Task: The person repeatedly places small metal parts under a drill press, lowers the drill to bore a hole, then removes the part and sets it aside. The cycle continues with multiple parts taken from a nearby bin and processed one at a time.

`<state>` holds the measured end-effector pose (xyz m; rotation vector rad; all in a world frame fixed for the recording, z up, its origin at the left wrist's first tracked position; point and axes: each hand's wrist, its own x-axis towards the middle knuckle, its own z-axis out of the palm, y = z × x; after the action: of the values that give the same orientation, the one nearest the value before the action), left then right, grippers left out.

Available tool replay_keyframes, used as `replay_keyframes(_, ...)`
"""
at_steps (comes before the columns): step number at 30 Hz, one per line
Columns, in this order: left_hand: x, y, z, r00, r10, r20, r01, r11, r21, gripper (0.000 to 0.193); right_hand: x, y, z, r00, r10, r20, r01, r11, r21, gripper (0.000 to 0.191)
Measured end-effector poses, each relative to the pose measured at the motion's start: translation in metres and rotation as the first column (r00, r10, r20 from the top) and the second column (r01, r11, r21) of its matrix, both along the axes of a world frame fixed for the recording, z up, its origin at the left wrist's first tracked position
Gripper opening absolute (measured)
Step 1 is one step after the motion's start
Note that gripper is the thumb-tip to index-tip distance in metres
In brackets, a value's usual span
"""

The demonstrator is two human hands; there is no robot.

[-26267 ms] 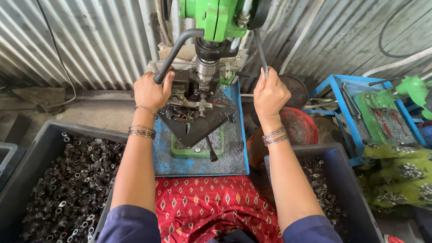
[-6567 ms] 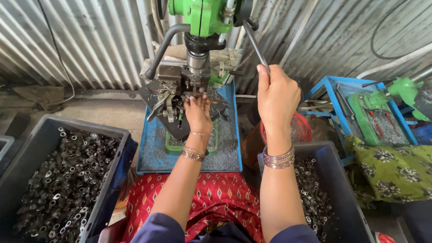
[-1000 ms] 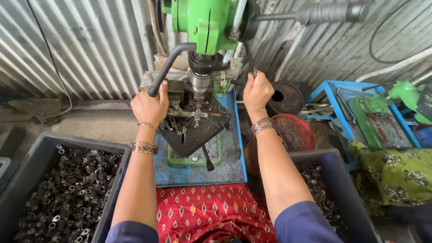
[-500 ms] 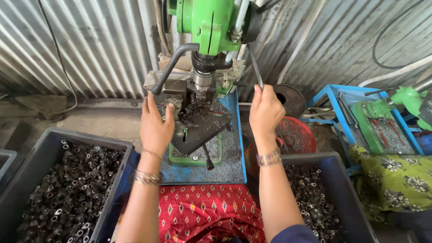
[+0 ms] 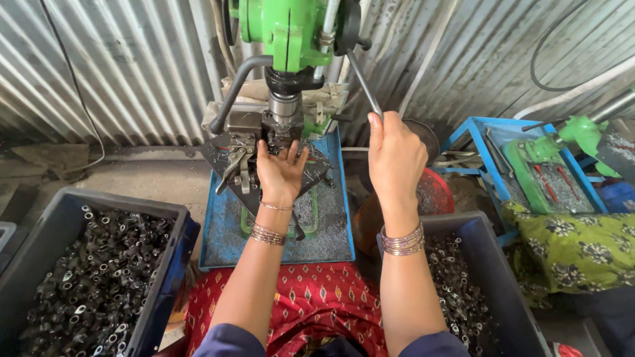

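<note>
Head view: a green drill press [image 5: 291, 33] is seen from above, and everything else is placed relative to it. Directly beneath its spindle, the left hand [image 5: 279, 173] is laid with fingers spread and loosely open over a small metal part on the dark fixture [image 5: 235, 165]; whether the part is actually pinched cannot be told, since the palm hides it. To the right of the press head, the right hand [image 5: 395, 158] is closed around the slim steel feed lever [image 5: 364, 82], held near its lower end. Below the press, a blue tray [image 5: 225, 231] dusted with metal chips is seen under the fixture. To the lower left of the press, a dark bin [image 5: 165, 228] heaped with small metal rings and fittings is set, and a second such bin [image 5: 489, 264] lies to the lower right. The part is judged to be small, rigid, fairly light and possibly oily, so it is best taken by its outer edges with the fingertips. The lever is judged stiff, and is best gripped far from its hub for leverage.
</note>
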<state>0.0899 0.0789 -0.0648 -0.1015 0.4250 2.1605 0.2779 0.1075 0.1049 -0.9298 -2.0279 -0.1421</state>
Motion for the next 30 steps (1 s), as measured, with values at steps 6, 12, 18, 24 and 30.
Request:
replay_keyframes(6,0.083,-0.029,0.017,0.922,-0.071,-0.381,0.031,0.993,-0.111,0.062,-0.001,0.003,-0.003,1.0,-0.018,0.003,0.018,1.0,-0.025,0.036)
replay_keyframes(12,0.123,-0.056,0.016,0.069,-0.567,-0.82,0.079,0.823,-0.563,0.072,-0.001,0.003,-0.002,1.0,-0.011,-0.003,0.011,1.0,-0.02,0.034)
replay_keyframes(18,0.06,-0.059,0.0,-0.247,-0.752,-0.611,-0.907,0.401,-0.127,0.07,-0.001,0.003,-0.003,1.0,-0.007,-0.012,0.007,1.0,-0.024,0.036)
replay_keyframes(24,0.056,-0.07,-0.013,-0.236,-0.771,-0.592,-0.92,0.374,-0.119,0.071,0.0,0.003,-0.001,1.0,-0.005,-0.027,0.005,1.0,-0.007,0.037)
replay_keyframes(30,0.055,-0.076,-0.014,-0.321,-0.734,-0.598,-0.88,0.465,-0.099,0.073,0.001,0.002,0.0,0.999,-0.005,-0.037,0.005,1.0,-0.019,0.036)
